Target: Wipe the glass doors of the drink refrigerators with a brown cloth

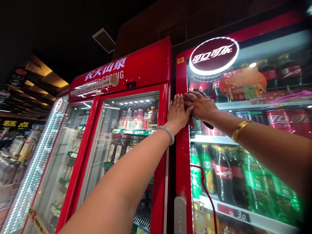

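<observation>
Both my arms reach up to the two drinks fridges in front of me. My left hand [178, 112] lies flat with its fingers stretched out, at the gap between the red frame of the left fridge [162, 156] and that of the right fridge [182, 149]. Right beside it, my right hand [201, 105] presses a dark cloth [208, 124] against the right fridge's frame and the edge of its glass. Parts of the cloth stick out below and above the fingers; the rest is hidden under the hand.
A round lit sign [214, 56] sits above my right hand. Behind the right glass stand cola bottles [223, 172], green bottles [258, 182] and cans [279, 120]. A grey door handle [180, 214] is low on the right fridge. Shelves of goods [18, 149] stand far left.
</observation>
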`<state>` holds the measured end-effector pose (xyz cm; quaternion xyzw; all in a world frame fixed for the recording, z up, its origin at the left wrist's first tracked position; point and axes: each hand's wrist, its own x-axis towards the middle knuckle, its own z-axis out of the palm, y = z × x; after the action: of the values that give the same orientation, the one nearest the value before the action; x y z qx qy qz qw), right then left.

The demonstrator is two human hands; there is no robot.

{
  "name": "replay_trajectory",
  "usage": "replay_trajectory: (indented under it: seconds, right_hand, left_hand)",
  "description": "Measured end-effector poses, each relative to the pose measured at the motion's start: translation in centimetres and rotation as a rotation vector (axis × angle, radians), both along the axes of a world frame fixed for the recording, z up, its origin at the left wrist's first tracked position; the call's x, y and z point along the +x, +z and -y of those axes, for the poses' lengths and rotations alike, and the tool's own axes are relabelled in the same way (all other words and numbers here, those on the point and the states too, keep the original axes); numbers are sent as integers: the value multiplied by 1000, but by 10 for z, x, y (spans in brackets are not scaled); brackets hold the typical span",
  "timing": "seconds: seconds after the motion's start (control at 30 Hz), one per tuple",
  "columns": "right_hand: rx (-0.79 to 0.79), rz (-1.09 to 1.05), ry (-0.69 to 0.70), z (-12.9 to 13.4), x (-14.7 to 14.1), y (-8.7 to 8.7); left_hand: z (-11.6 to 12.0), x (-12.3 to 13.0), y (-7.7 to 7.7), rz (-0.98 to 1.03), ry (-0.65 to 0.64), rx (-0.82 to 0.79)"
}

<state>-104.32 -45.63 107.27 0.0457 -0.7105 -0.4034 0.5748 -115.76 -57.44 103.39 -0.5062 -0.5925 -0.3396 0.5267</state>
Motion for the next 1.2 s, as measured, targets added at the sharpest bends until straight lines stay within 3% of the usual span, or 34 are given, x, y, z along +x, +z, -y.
replay_trajectory:
  seconds: [0.07,0.13,0.2,0.27,0.37,0.57,0.63,0.7,0.77,0.9,0.97,1.03,1.2]
  right_hand:
    - [-59,-64,-5,-3,-8,32]
    - [-76,-82,11,-4,-16,43]
    - [-95,-87,31,-4,-21,31]
    - [-107,-75,43,1,-24,-2]
    - [-98,-38,24,16,-22,-80]
    - [-76,131,-4,48,0,-255]
    - [-40,220,29,47,10,-292]
    - [30,294,52,39,22,-303]
    - [90,347,47,28,34,-285]
    - [20,239,-21,11,53,-213]
    - [-67,93,-46,9,55,-197]
    - [-110,20,-61,8,57,-211]
    - [34,238,-87,-5,96,-304]
  left_hand:
    - [-1,2,16,10,-14,-18]
    - [-1,2,17,51,-30,-44]
    - [1,-2,4,70,-41,-68]
    - [5,-9,-23,57,-51,-99]
    - [19,-19,-90,41,-67,-197]
    - [68,-21,-274,89,-141,-500]
    - [76,-19,-323,94,-174,-462]
    - [74,-17,-348,70,-192,-402]
    - [67,-12,-342,42,-164,-369]
    - [42,2,-284,-7,-87,-328]
    - [29,7,-264,23,-66,-282]
    - [19,10,-262,62,-41,-250]
    - [13,16,-289,-30,-15,-267]
